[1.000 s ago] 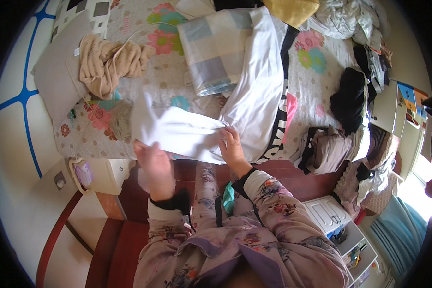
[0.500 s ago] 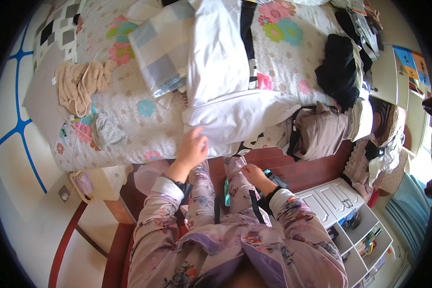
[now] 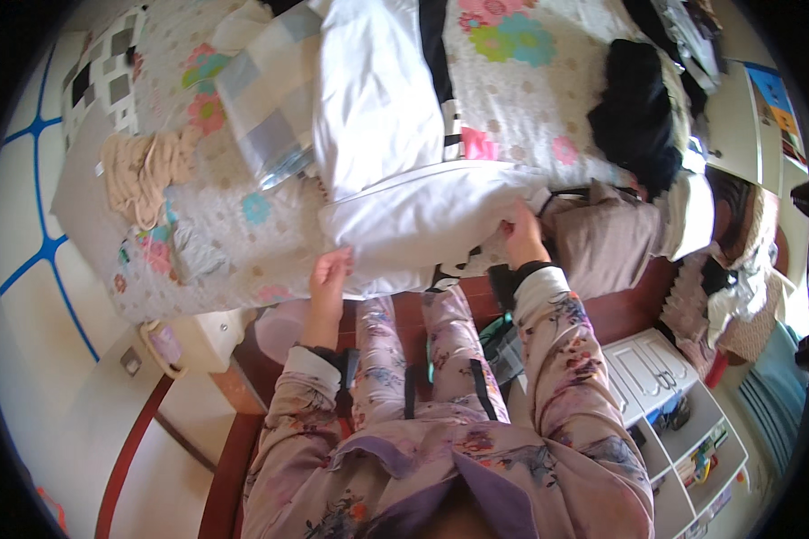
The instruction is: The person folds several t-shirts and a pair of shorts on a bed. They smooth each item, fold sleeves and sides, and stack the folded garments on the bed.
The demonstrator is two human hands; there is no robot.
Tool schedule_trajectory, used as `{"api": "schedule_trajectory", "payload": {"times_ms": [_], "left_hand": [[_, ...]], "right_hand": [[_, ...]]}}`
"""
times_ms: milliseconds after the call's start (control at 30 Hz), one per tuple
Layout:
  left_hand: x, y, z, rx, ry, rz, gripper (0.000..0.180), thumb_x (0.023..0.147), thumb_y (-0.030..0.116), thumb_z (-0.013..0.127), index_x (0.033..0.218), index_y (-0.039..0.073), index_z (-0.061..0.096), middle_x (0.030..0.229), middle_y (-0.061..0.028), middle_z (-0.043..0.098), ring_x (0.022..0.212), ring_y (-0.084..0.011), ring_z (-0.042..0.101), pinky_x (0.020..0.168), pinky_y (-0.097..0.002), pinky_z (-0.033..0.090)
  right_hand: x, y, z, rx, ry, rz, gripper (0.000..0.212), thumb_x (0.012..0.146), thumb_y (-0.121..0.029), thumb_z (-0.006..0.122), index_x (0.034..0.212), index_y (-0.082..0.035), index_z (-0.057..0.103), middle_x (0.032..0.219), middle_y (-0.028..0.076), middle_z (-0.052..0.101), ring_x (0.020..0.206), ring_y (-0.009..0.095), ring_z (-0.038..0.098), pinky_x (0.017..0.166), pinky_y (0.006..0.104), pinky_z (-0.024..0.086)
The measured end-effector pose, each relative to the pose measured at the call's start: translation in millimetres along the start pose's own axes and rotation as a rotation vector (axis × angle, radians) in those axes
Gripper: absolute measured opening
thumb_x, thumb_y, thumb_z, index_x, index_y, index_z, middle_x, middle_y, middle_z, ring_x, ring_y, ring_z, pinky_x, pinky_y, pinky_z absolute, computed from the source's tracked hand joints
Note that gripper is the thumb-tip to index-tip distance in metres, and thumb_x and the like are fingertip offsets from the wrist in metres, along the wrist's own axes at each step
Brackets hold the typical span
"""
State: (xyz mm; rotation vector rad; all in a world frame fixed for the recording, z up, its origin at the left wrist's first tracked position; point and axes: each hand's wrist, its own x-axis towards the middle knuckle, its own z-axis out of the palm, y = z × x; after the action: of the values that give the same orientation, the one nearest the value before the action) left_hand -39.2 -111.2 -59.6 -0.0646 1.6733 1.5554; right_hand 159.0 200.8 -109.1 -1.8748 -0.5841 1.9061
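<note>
A smooth white garment (image 3: 422, 216) lies at the near edge of the bed, with one broad part running away from me and another folded crosswise. My left hand (image 3: 332, 271) is closed with its fingertips at the lower left edge of the crosswise part. On the other end, my right hand (image 3: 523, 238) has its fingers bent round the garment's right edge. Under and beside the white cloth shows a black-and-white patterned piece (image 3: 456, 269). A plaid cloth in clear wrapping (image 3: 274, 99) lies just left of the garment.
The bed has a flowered cover (image 3: 512, 108). Beige clothing (image 3: 144, 175) and a small grey bundle (image 3: 198, 251) lie at left. Black clothing (image 3: 634, 117) and a folded taupe garment (image 3: 607, 238) lie at right. A white drawer cabinet (image 3: 661, 377) stands near my right side.
My right hand has moved up from beside my leg to the garment's right end. My left hand has shifted left to its lower left edge. The view has moved slightly.
</note>
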Motion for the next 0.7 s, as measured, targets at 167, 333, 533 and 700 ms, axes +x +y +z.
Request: {"api": "schedule_trajectory", "payload": {"times_ms": [167, 333, 533, 700], "left_hand": [[8, -1, -7, -0.087, 0.090, 0.013, 0.023, 0.081, 0.004, 0.053, 0.104, 0.004, 0.052, 0.093, -0.0066, 0.057, 0.084, -0.0145, 0.051, 0.077, -0.0266, 0.042], [18, -36, -23, 0.705, 0.390, 0.072, 0.044, 0.066, 0.007, 0.065, 0.107, 0.001, 0.050, 0.110, -0.0189, 0.046, 0.100, -0.0299, 0.045, 0.086, -0.0382, 0.038], [10, 0, -3, 1.064, 0.361, 0.396, 0.055, 0.068, 0.006, 0.062, 0.120, 0.005, 0.044, 0.123, -0.0208, 0.039, 0.114, -0.0368, 0.037, 0.098, -0.0467, 0.028], [12, 43, 55, 1.337, -0.148, 0.694, 0.063, 0.072, 0.009, 0.059, 0.131, 0.015, 0.038, 0.139, -0.0123, 0.027, 0.127, -0.0364, 0.024, 0.102, -0.0544, 0.018]], "right_hand": [[-1, -12, 24, 0.235, -0.120, 0.173, 0.030, 0.080, -0.035, 0.062, 0.096, -0.011, 0.057, 0.098, 0.006, 0.059, 0.093, 0.022, 0.055, 0.085, 0.0391, 0.042], [-27, -28, 27, -0.196, -0.234, -0.360, 0.036, 0.080, -0.017, 0.056, 0.114, -0.005, 0.053, 0.112, 0.012, 0.055, 0.104, 0.027, 0.052, 0.090, 0.0362, 0.040], [-111, -35, -23, -1.215, -0.008, -1.262, 0.049, 0.064, 0.012, 0.051, 0.112, 0.002, 0.053, 0.107, 0.023, 0.054, 0.098, 0.037, 0.053, 0.084, 0.0391, 0.043], [-148, -30, -43, -0.436, 0.051, -0.767, 0.030, 0.079, -0.005, 0.059, 0.107, 0.002, 0.055, 0.102, 0.014, 0.058, 0.094, 0.025, 0.055, 0.082, 0.0338, 0.042]]}}
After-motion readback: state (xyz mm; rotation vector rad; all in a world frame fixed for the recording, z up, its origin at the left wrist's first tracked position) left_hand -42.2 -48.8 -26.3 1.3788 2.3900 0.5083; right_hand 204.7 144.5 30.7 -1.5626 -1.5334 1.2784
